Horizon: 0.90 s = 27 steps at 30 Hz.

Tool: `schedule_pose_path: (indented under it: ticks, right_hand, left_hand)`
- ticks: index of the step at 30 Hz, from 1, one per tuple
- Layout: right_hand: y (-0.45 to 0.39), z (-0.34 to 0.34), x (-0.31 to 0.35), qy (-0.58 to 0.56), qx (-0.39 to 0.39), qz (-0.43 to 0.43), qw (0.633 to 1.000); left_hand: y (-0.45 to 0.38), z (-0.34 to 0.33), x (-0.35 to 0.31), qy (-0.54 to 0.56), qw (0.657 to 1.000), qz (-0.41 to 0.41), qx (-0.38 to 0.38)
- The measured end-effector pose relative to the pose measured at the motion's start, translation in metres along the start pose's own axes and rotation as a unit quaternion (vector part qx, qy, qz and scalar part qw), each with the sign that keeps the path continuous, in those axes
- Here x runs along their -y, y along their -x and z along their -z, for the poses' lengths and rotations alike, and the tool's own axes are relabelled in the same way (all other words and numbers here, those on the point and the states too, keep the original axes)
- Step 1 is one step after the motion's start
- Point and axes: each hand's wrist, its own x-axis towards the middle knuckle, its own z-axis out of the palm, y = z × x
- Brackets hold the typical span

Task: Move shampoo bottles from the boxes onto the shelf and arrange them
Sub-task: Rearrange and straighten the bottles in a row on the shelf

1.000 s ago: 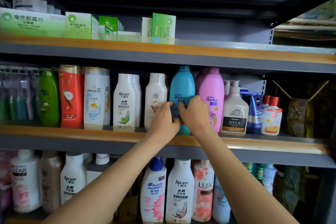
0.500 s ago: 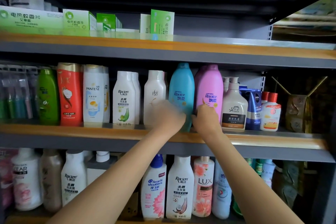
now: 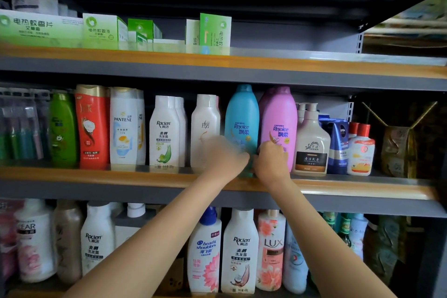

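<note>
A tall blue Rejoice shampoo bottle point(image 3: 242, 113) stands upright on the middle shelf point(image 3: 121, 175), close beside a pink Rejoice bottle point(image 3: 279, 113) on its right. My left hand point(image 3: 226, 156), blurred by motion, grips the blue bottle low on its left side. My right hand point(image 3: 271, 161) has its fingers curled against the blue bottle's lower right edge, in the gap next to the pink one. Both hands hide the blue bottle's base.
Left of the blue bottle stand a white bottle point(image 3: 205, 123), Raclen bottles point(image 3: 164, 133), Pantene point(image 3: 123, 126), a red bottle point(image 3: 92, 126) and a green bottle point(image 3: 63, 128). A pump bottle point(image 3: 312, 143) stands right of the pink one. Green boxes point(image 3: 104, 29) fill the top shelf; more bottles point(image 3: 240, 249) below.
My hands came off the blue bottle's front and spread apart, then closed in again low at its two sides. The bottle now stands further back, upright beside the pink one.
</note>
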Motion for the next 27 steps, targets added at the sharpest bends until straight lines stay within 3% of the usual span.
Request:
schedule_pose_path:
  ticks: [8,11,13,15,17,20,23,27]
  right_hand:
    - [-0.001,0.000,-0.001,0.044,-0.008,0.008,0.999]
    - [-0.001,0.001,-0.005,-0.002,-0.024,0.025,0.999]
    - [-0.001,0.010,-0.014,-0.080,-0.093,0.033,0.992]
    - [-0.002,0.025,-0.026,-0.150,-0.187,0.035,0.970]
    - [-0.002,0.039,-0.035,-0.132,-0.219,0.018,0.966]
    - [-0.006,0.041,-0.034,-0.069,-0.160,-0.035,0.984]
    - [-0.007,0.026,-0.023,-0.081,-0.086,-0.057,0.991]
    - [-0.010,0.013,-0.022,-0.062,-0.062,-0.067,0.994]
  left_hand:
    - [0.002,-0.003,-0.003,-0.060,0.998,-0.007,0.009]
    - [0.006,-0.003,-0.003,-0.076,0.996,-0.041,-0.034]
    - [0.012,-0.004,-0.003,-0.140,0.976,-0.129,-0.107]
    - [0.014,-0.007,-0.001,-0.237,0.927,-0.243,-0.158]
    - [0.011,-0.014,0.001,-0.299,0.897,-0.282,-0.162]
    - [0.004,-0.019,0.000,-0.317,0.906,-0.241,-0.142]
    - [0.000,-0.020,-0.001,-0.308,0.914,-0.235,-0.125]
    - [-0.002,-0.019,0.001,-0.300,0.924,-0.216,-0.096]
